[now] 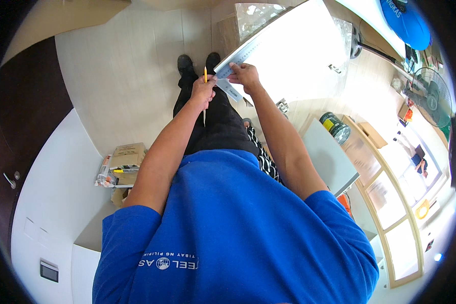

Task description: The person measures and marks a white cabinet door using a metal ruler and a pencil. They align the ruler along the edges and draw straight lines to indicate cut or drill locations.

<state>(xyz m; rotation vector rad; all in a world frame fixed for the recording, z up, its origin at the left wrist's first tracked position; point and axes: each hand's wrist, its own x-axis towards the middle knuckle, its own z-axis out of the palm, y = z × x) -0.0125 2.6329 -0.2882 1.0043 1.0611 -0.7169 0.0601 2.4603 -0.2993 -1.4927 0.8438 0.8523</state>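
Under my right hand [245, 77], the pinched square [241, 55] lies along the white panel [301, 50], seemingly for alignment; my left hand [202, 93] grips a pencil [205, 74].

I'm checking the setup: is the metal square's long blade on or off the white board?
On: the metal square's long blade lies over the white board along its edge, and the right hand touches it.

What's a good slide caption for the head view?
Left fingers grip a yellow pencil, right fingers hold a metal square against a white board.
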